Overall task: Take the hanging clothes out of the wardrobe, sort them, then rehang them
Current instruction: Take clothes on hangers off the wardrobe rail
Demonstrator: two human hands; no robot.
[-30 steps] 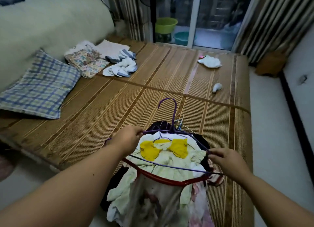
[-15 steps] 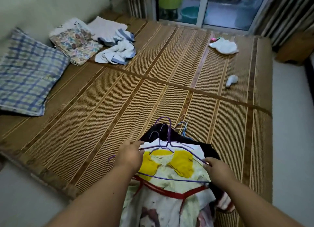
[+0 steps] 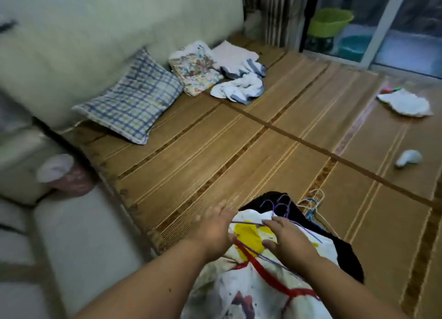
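subject: the bundle of hung clothes [image 3: 239, 292], lying at the near edge of the woven mat [image 3: 215, 151], part of it overhanging toward the viewer; topmost is a white garment with a yellow collar [image 3: 248, 235] on a purple wire hanger [image 3: 246, 222]; under it a red hanger [image 3: 265, 274] and a black garment [image 3: 346, 254]; a tangle of pale wire hooks [image 3: 312, 205] sits just beyond the bundle.

hands: left hand [image 3: 214, 230] lies at the bundle's left edge, fingers stretched forward, gripping nothing that can be seen, though blurred; right hand [image 3: 290, 241] is spread on the white garment, fingers fairly straight, fingertips touching the purple wire, thumb splayed on the yellow collar; no closed grip evident.

handling, as judged: the cloth is light, soft and limp, and will slump and slide off the shoulders if lifted by the fabric; the thin wire frames look springy and apt to bend, and their hooks are interlocked, so one is likely to drag its neighbours; the red frame appears thicker and stiffer.

recommended hold: take each piece at the hanger neck just under the hook, steadying the bundle beneath with the other hand; free the hooks before lifting.
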